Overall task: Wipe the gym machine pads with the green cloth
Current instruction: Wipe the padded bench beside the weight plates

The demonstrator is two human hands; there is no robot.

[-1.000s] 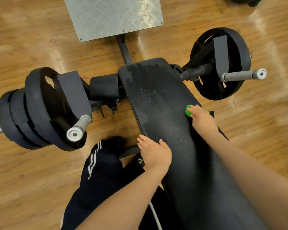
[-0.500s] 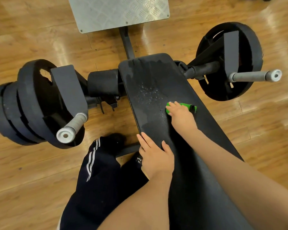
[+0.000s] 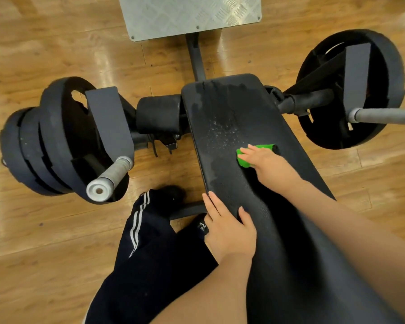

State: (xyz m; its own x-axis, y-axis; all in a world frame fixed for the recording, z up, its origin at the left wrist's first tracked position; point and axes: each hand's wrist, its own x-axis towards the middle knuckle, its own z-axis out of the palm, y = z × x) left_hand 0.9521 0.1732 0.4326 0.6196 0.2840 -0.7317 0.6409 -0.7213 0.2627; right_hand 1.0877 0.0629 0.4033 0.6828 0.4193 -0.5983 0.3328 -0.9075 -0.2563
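We stand over a glossy honey-coloured wooden floor [image 3: 45, 230], and on it sits the gym machine, its long black padded bench [image 3: 239, 118] running from the near right toward the far middle. Black rubber weight plates [image 3: 56, 136] stack on the left and a single black weight plate [image 3: 374, 73] hangs on the right, each with a grey steel sleeve poking toward us. A grey diamond-plate metal footplate [image 3: 189, 15] lies at the far end. A short black foam roller [image 3: 159, 115] sits just left of the bench's far end. Our dark track trousers with white side stripes [image 3: 145, 253] fill the near left.

Our left hand [image 3: 229, 228] lies flat on the bench's near left edge, fingers straight, bracing and holding nothing. Our right hand [image 3: 267, 164] presses the small bright green cloth [image 3: 243, 157] onto the middle of the pad, fingers laid over it; whether they pinch it we cannot tell.

A patch of beaded droplets [image 3: 222, 129] glistens just beyond the cloth, with damp smears up to the far edge. To do this step well, we judge we should push the cloth through the droplets in overlapping strokes, keep the palm flat so the cloth does not bunch, and carry each pass over the pad's edges.
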